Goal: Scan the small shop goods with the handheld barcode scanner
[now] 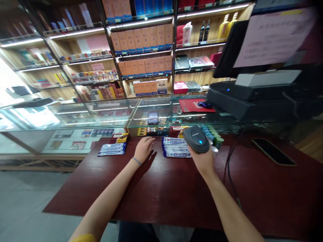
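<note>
"Start at the fingers. What is the right hand (204,161) doing?"

"Its fingers are closed round a dark handheld scanner (195,137), right of the frame's centre. The scanner's blue light faces up, and most of the grip is hidden underneath."

"And the left hand (143,150)?"

"Near the middle of the frame, palm down, its fingers loosely stretched towards the right. Whether it touches the table (151,191) I cannot tell. A thin band (137,161) circles the wrist."

"What lies closest to them?"

"A row of blue-and-white packets (175,148) lies between the hands, partly covered by the scanner and the right hand. A smaller bundle (112,149) of similar packets sits left of the left hand, with yellow-and-brown packs (119,137) just behind it."

"Beyond the scanner?"

"Small green and blue tubs (214,134) stand in rows behind it. Further right, a black cable (229,164) trails over the table, and a phone (274,152) lies flat."

"And farthest out?"

"A glass counter (161,102) crosses the middle of the frame, bearing a mouse (205,105) on a red mat (189,105). A monitor (230,50) stands upper right, and orange boxes (143,38) line the shelves at upper centre."
</note>
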`<state>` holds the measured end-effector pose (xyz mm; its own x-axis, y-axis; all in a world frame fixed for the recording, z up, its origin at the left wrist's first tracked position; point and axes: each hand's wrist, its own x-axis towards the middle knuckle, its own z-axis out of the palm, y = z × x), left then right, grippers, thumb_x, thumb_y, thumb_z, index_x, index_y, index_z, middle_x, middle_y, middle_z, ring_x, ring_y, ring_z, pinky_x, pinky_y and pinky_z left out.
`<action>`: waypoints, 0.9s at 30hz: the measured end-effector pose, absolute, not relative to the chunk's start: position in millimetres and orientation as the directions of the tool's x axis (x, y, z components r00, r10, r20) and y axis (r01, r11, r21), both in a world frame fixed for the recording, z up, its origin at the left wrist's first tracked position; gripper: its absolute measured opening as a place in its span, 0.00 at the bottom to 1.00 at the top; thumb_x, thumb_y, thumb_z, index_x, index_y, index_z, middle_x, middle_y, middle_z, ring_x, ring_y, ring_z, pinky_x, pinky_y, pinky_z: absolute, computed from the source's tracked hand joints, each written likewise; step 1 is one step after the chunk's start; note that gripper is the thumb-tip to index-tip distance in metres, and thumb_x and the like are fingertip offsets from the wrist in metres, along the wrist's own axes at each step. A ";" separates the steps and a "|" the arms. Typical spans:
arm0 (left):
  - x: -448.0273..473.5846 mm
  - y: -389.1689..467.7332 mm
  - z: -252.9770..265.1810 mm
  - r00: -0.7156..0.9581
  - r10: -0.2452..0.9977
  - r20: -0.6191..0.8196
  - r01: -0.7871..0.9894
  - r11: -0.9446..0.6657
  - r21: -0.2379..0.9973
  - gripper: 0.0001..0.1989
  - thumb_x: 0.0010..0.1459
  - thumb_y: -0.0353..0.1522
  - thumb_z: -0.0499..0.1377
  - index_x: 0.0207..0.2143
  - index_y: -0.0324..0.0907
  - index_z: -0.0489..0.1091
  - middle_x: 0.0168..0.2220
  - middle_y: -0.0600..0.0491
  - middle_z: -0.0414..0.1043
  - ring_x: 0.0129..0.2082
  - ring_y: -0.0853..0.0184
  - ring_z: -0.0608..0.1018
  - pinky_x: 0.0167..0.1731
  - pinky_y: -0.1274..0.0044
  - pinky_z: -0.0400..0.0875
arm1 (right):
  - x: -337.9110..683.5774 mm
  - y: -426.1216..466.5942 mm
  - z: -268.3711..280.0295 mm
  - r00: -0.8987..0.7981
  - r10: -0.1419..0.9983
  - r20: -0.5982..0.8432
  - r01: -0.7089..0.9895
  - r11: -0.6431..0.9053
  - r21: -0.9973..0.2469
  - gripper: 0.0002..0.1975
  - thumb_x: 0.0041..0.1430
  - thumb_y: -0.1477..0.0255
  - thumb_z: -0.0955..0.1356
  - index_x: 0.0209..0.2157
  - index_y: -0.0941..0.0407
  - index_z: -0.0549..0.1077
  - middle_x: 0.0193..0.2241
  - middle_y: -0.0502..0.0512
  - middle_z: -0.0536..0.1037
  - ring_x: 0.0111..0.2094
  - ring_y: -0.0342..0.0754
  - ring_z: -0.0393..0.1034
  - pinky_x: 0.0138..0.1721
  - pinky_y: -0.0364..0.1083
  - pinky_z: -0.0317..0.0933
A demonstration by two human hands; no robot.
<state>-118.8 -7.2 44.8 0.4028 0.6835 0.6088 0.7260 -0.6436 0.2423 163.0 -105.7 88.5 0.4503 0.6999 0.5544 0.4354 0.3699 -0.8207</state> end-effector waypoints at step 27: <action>-326.0 -53.1 25.8 0.050 0.924 0.380 0.985 -0.109 0.135 0.20 0.66 0.28 0.51 0.56 0.44 0.74 0.53 0.41 0.72 0.54 0.54 0.72 0.58 0.61 0.66 | 59.8 -144.7 63.5 -0.308 0.837 0.452 0.702 0.521 -0.486 0.19 0.53 0.70 0.70 0.48 0.50 0.69 0.29 0.50 0.83 0.27 0.55 0.80 0.26 0.45 0.62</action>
